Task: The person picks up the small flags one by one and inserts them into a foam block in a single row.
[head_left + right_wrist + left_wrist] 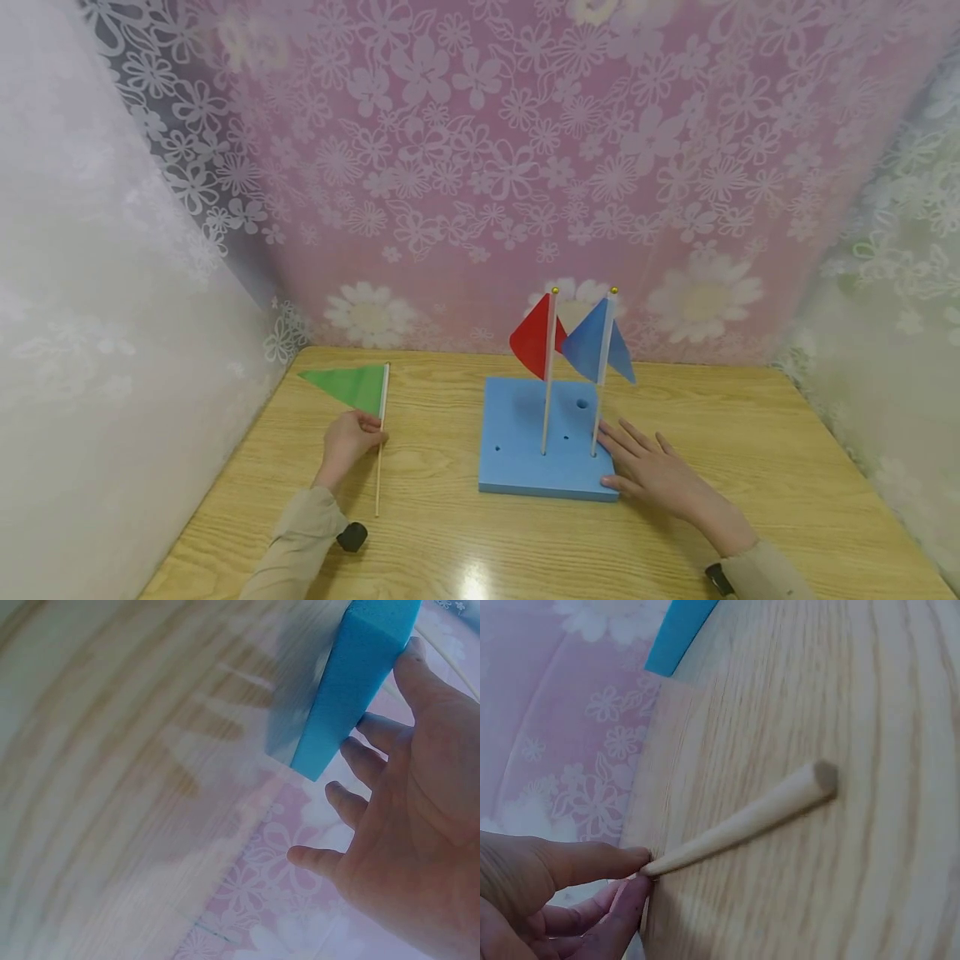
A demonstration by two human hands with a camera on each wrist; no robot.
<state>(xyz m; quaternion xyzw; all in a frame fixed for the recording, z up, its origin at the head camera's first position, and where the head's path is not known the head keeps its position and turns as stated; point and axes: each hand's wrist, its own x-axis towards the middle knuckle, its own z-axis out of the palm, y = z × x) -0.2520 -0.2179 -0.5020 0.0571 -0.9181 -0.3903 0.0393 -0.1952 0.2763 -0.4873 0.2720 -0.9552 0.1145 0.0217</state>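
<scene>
A wooden table sits in a booth hung with pink flowered cloth at the back and pale lace at both sides. The right wrist view is smeared with blur, so the tabletop grain there hardly reads, and only one corner of the blue foam block shows in it. The left wrist view shows just the bare end of the stick; the green flag itself is out of that picture. From the head view, the left hand pinches the flag's stick between thumb and fingertips, holding it upright near the table's left side, well apart from the block. The right hand lies flat with fingers spread and straight, touching the block's right front corner. A red flag and a blue flag stand side by side in the block, with spare holes showing beside them.
</scene>
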